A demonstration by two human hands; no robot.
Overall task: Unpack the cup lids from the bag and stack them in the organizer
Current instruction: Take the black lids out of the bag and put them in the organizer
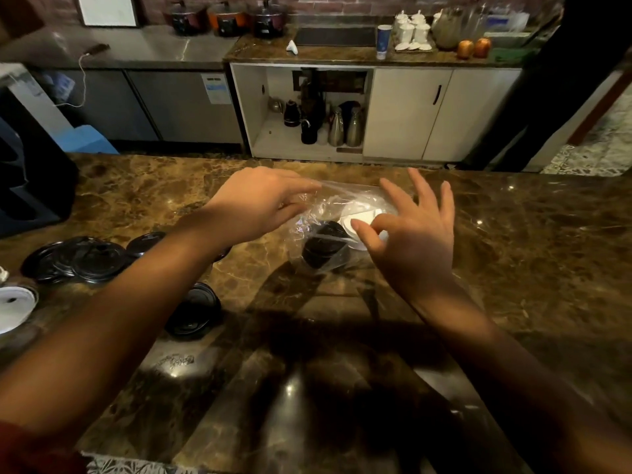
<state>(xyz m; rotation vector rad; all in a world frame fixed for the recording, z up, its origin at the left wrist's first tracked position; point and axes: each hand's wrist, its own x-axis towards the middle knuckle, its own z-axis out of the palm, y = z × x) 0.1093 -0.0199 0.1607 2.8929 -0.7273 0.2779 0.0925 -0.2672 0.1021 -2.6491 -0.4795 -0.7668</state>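
Observation:
A clear plastic bag [321,203] lies on the brown marble counter [513,254]. Inside it are a stack of black cup lids [323,249] and some white cup lids [359,213]. My left hand [260,203] reaches over the bag's left top edge, and its fingertips and thumb hold the plastic there. My right hand [410,241] is on the bag's right side. Its thumb and forefinger pinch the film just above the white lids, and the other fingers are spread. A dark compartmented organizer [30,189] stands at the far left.
Several loose black lids [82,260] lie on the counter at the left, with one more [193,314] nearer to me under my left forearm. A white lid [13,306] is at the left edge. Behind the counter are cabinets with kettles and flasks [335,126].

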